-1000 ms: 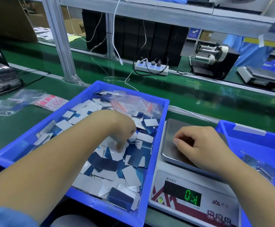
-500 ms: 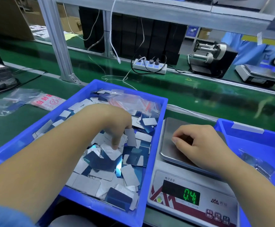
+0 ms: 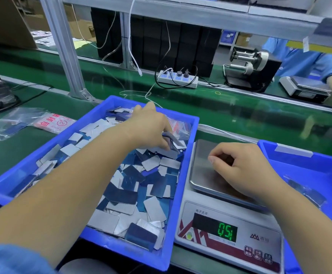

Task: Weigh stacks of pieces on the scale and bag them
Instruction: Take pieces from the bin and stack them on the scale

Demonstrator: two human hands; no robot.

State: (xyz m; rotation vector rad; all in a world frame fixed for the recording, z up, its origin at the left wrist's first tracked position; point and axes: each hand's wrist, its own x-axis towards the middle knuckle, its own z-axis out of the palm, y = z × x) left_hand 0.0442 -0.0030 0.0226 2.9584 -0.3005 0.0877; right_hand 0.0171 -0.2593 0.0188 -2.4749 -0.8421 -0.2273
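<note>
The left hand (image 3: 149, 129) has its grip pinched on a few flat pieces (image 3: 172, 140), lifted just above the loose pieces in the blue tray (image 3: 94, 113). The right hand (image 3: 242, 171) rests on the scale (image 3: 228, 224) pan, fingers curled; whether they hold anything cannot be told. A second blue tray (image 3: 307, 161) sits to the right on the green bench (image 3: 230, 119).

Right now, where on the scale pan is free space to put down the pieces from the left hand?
The scale pan is bare on its left side, beside the left bin, and along its front edge above the display. The right hand hangs over the middle and right. The left hand pinches pieces above the crowded bin.
</note>
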